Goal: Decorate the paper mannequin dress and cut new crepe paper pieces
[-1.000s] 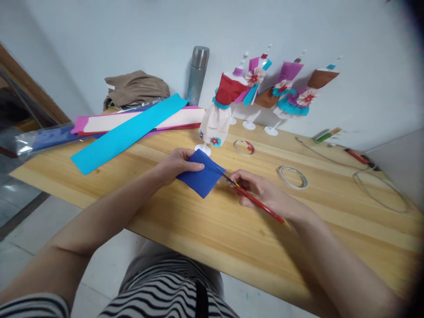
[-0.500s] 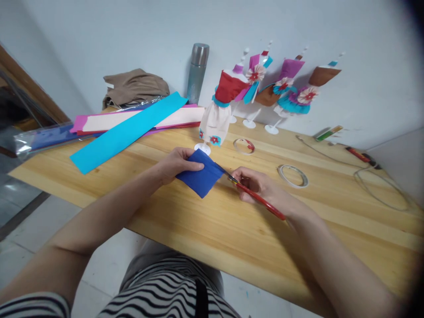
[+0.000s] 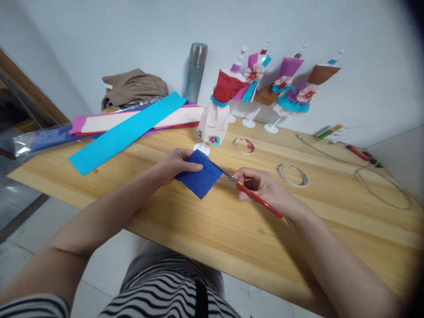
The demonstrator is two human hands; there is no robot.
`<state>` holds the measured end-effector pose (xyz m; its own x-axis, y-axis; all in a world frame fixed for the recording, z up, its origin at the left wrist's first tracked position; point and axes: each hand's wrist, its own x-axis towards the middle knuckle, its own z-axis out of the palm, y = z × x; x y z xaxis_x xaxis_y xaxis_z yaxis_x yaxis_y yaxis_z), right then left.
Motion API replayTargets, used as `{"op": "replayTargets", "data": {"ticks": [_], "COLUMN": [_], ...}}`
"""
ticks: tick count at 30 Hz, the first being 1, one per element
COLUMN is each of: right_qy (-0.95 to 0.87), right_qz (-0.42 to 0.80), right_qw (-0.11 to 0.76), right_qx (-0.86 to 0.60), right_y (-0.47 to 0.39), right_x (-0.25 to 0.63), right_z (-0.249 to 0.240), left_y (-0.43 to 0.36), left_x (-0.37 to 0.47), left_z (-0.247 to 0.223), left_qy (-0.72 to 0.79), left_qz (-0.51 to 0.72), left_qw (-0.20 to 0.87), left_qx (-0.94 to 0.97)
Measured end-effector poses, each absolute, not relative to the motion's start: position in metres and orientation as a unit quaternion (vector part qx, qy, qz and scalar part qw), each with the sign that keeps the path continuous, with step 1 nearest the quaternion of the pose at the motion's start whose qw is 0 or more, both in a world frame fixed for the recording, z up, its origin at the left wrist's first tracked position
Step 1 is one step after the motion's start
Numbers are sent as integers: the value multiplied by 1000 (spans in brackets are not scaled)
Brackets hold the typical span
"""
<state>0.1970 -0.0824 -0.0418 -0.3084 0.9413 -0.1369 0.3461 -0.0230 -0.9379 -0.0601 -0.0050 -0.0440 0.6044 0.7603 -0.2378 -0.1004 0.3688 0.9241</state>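
A folded piece of dark blue paper (image 3: 200, 180) is pinched by its upper left side in my left hand (image 3: 177, 167), thumb on top. My right hand (image 3: 256, 183) is closed on red-handled scissors (image 3: 260, 200). The scissor blades point up and left and meet the paper's right edge. Just behind the paper stands a small dress form (image 3: 215, 117) with a red top, a turquoise waistband and a pale skirt.
Crepe strips, a turquoise one (image 3: 127, 132) uppermost, lie at the left by a brown cloth (image 3: 135, 87) and a flask (image 3: 196, 73). More dressed forms (image 3: 294, 92) stand behind. Two tape rolls (image 3: 281, 174), a cable and a green-labelled knife (image 3: 329, 132) are at the right.
The scissors have drawn back slightly, and more of the blades shows beside the paper's edge. My left hand keeps its hold on the blue paper.
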Motion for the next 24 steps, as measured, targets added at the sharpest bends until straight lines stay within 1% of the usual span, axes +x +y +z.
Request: {"op": "replayTargets", "data": {"ticks": [8, 15, 18, 24], "right_qy": [-634, -691, -699, -705], "right_qz": [484, 501, 512, 512], "right_qw": [286, 267, 250, 250], "right_qx": [-531, -448, -431, -422], "right_y": [-82, -88, -88, -86], "right_x": [197, 202, 204, 205], "right_z": [-42, -47, -50, -48], "left_y": [-5, -4, -4, -5], "left_x": [-61, -60, -60, -60], "left_z": [-46, -46, -48, -47], "left_qy": [342, 331, 324, 326], "left_qz": [280, 276, 273, 277], "left_qw": [761, 767, 766, 768], "left_qx": [474, 475, 483, 477]}}
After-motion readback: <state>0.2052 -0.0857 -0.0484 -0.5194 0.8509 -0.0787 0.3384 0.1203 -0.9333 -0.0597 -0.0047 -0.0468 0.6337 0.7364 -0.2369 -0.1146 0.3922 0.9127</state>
